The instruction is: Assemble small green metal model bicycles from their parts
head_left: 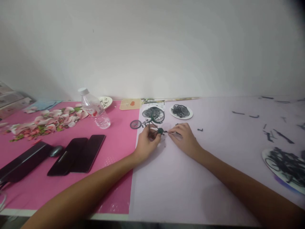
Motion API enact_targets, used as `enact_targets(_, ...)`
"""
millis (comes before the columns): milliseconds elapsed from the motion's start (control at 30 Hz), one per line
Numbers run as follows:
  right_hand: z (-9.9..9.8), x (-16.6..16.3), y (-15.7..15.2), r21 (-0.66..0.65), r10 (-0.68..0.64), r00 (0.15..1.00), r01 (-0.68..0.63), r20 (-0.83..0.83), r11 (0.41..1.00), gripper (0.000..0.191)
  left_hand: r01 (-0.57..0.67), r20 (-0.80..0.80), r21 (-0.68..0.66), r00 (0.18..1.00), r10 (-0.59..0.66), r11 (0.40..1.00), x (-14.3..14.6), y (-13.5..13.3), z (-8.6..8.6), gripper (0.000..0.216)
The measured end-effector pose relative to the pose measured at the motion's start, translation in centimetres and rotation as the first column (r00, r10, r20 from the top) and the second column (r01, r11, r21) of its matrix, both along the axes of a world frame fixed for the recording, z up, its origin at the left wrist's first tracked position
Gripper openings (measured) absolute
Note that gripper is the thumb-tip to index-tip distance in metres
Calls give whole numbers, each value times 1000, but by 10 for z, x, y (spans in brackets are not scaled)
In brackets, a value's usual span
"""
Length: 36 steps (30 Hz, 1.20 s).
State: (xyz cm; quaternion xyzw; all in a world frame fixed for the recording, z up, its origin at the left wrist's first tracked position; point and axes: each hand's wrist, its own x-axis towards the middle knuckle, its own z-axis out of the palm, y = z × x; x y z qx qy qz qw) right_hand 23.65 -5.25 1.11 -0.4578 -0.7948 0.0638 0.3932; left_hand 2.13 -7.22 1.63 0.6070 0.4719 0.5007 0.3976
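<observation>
A small dark green model tricycle (151,121) with spoked wheels sits in my left hand (145,143), whose fingers and thumb are wrapped round its lower part. A round green piece (160,130) shows between the thumb and fingertips. Just to the right, my right hand (187,139) is pinched at a tiny dark part (166,131) that juts out from the model. What exactly the right fingertips grip is too small to make out. Behind the hands stands a white plate (191,115) with black wheels on it. One loose black piece (200,129) lies right of my right hand.
On the pink left side are a water bottle (95,109), two phones (88,154), a black case (26,160) and artificial flowers (52,119). Scattered black parts (283,136) and a plate (268,159) heaped with more lie at right. A yellow fly swatter (130,104) rests by the wall.
</observation>
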Motion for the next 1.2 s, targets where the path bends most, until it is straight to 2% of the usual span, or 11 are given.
enact_targets(100, -4, 2, 2, 76, -79, 986, 68, 144, 995, 16, 9, 5, -9, 1000, -9, 1000, 0, 1, -1, 26)
enact_targets(167, -5, 2, 2, 89, -128, 971, 112, 202, 990, 16, 12, 0, -3, 1000, -12, 1000, 0, 1, -2, 25)
enact_targets(333, -11, 5, 6, 96, -155, 965, 137, 211, 986, 11, 20, 21, -7, 1000, -19, 1000, 0, 2, -3, 26)
enact_targets(500, -9, 8, 10, 97, -91, 993, 83, 75, 992, 8, 27, 55, -14, 998, -26, 1000, 0, 1, -1, 27)
enact_targets(667, 5, 5, 0, -84, -137, 959, 120, -247, 989, 12, 15, 83, -73, 996, -8, 997, -1, 1, 2, 31)
enact_targets(733, 10, 2, -6, -55, -99, 945, 86, -311, 995, 16, 11, 94, -78, 996, -4, 997, -1, 2, 2, 30)
enact_targets(800, 15, -1, -11, 37, -37, 943, 52, -331, 998, 19, 11, 111, -89, 994, -2, 996, -1, 3, 1, 30)
enact_targets(967, 21, -6, -19, 212, 109, 962, -56, -248, 976, 21, 14, 141, -85, 990, -1, 996, -1, 3, 0, 29)
enact_targets(1067, 21, -7, -20, 232, 160, 968, -114, -191, 966, 21, 9, 128, -78, 992, 1, 997, -1, 3, 1, 30)
enact_targets(1200, 20, -7, -20, 219, 156, 974, -117, -166, 969, 18, 0, 111, -59, 994, 6, 998, -1, 1, 2, 30)
